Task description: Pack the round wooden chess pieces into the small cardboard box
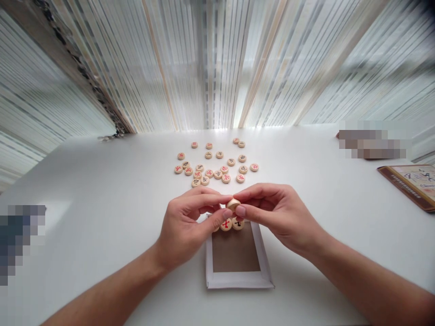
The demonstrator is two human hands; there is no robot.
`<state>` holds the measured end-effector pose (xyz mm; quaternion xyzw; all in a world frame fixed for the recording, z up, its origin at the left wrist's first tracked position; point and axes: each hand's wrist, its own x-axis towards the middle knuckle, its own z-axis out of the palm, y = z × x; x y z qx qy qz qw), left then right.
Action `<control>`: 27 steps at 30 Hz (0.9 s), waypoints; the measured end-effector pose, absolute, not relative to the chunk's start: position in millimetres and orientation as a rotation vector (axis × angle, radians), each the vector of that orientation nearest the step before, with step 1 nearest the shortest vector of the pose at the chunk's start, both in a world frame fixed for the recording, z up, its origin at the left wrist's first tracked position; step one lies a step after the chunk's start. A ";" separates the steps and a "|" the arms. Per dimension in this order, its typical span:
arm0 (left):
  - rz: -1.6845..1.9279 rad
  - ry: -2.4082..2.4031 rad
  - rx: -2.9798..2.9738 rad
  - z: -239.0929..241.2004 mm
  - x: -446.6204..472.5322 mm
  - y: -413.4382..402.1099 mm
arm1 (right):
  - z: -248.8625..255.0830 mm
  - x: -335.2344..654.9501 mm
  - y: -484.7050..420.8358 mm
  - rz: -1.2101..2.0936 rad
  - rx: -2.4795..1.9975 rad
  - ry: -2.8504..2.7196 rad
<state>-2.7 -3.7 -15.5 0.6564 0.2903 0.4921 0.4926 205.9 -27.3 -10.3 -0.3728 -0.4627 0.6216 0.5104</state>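
Note:
Between the fingertips of both hands is a round wooden Chinese chess piece (233,205), tilted, its marked face not readable. My left hand (193,215) pinches its left side, and my right hand (272,210) pinches its right side. Right below them lies a shallow white box (239,280) with a brown bottom. Along its far end sit a piece with a red character (226,224) and one with a black character (238,223). A further piece shows partly behind my left thumb. My hands hide part of the box's far edge.
Many loose chess pieces (218,174), red and black, are scattered beyond my hands on the white table (118,190). A brown printed box lid or booklet (413,185) lies at the right edge. Striped curtains (190,68) hang behind the table, with a chain (81,68) at left.

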 end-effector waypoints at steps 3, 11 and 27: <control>1.195 0.720 1.607 -16.1 -2.0 -4.3 | -10.9 205.6 -27.6 1.442 -0.922 -1.140; 1.154 0.747 1.522 -13.7 0.8 -4.0 | -13.8 204.6 -26.9 1.477 -0.949 -1.115; 1.044 0.785 1.354 -12.4 0.7 -4.9 | -10.4 206.9 -25.3 1.647 -1.016 -0.981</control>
